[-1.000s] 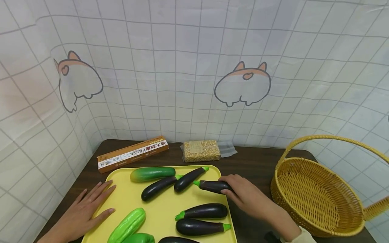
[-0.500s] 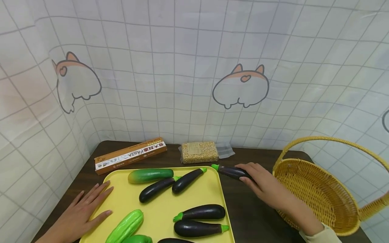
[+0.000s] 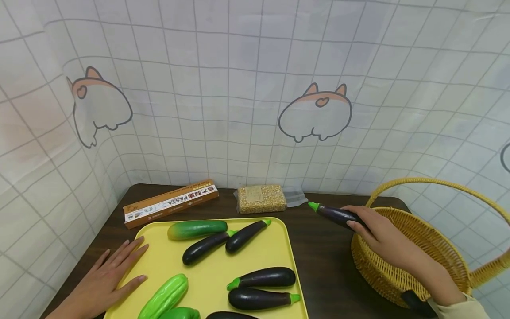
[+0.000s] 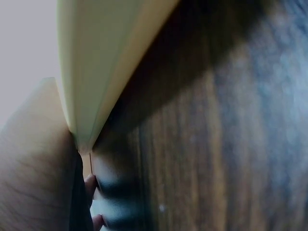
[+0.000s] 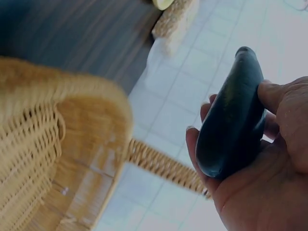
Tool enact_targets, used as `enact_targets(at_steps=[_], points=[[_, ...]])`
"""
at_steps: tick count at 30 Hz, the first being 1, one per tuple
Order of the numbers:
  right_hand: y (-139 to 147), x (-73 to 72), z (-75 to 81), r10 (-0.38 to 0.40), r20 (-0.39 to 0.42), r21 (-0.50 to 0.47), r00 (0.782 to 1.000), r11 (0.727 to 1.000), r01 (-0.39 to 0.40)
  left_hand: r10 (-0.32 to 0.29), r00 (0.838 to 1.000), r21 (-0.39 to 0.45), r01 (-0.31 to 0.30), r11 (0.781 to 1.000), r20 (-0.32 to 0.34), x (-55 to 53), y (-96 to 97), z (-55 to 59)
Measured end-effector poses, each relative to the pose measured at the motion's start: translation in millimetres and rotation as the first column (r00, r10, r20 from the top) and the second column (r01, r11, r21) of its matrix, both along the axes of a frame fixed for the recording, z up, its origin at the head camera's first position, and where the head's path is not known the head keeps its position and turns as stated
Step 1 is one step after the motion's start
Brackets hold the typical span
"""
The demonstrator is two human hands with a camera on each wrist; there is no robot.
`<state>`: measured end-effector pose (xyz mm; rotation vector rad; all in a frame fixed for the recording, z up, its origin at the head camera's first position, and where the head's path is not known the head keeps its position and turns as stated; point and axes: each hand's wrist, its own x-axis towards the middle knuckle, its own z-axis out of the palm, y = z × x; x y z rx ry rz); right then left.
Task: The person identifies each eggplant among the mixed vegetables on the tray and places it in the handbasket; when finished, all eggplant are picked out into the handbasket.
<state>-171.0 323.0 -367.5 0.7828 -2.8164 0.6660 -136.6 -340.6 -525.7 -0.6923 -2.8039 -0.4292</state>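
My right hand [image 3: 378, 230] grips a dark purple eggplant [image 3: 336, 215] by its thick end, its green stem pointing left, at the left rim of the wicker basket [image 3: 358, 261]. In the right wrist view the thumb and fingers curl round the eggplant [image 5: 233, 115], with the basket [image 5: 91, 91] to its left. My left hand [image 3: 105, 281] rests with spread, straight fingers on the left edge of the yellow tray [image 3: 199, 283]. On the tray lie several more eggplants [image 3: 267, 278], a green cucumber-like vegetable [image 3: 197, 230], a bright green ridged gourd [image 3: 165, 297] and a green pepper-like vegetable [image 3: 181, 313].
A pasta box [image 3: 171, 204] and a clear bag of yellow kernels [image 3: 261, 199] lie behind the tray on the dark wooden table [image 3: 318, 270]. The basket's tall handle [image 3: 430, 180] arches over it. A grid-patterned curtain [image 3: 239, 88] hangs behind.
My right hand has lifted the eggplant off the tray's right side and carried it rightward to the basket's rim. My left hand has stayed on the tray edge.
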Motion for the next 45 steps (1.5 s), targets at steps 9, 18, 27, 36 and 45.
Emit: enact_targets(at_steps=[9,18,27,36,45], points=[[36.2,4.4,5.6,-0.017,0.014,-0.012,1.0,1.0,0.017,0.006,1.0,0.004,-0.006,1.0,0.007,0.4,1.1,2.6],[67.6,8.4,6.8,0.005,0.071,-0.016,0.997,1.0,-0.004,0.012,1.0,0.01,-0.012,1.0,0.009,-1.3,0.7,2.7],[92.7,7.0,-1.9,-0.04,0.148,-0.007,0.988,0.999,0.042,-0.001,0.999,0.007,0.001,1.0,-0.039,0.2,1.4,-2.3],[113.2,14.3,-7.9,-0.154,0.249,0.02,0.956,0.988,0.154,0.001,1.0,0.015,0.0,1.0,-0.023,-1.1,1.2,-1.1],[132.8,12.7,-13.9,-0.231,0.286,0.075,0.93,0.973,0.219,0.006,1.0,0.019,-0.006,1.0,0.004,-0.6,0.0,-1.6]])
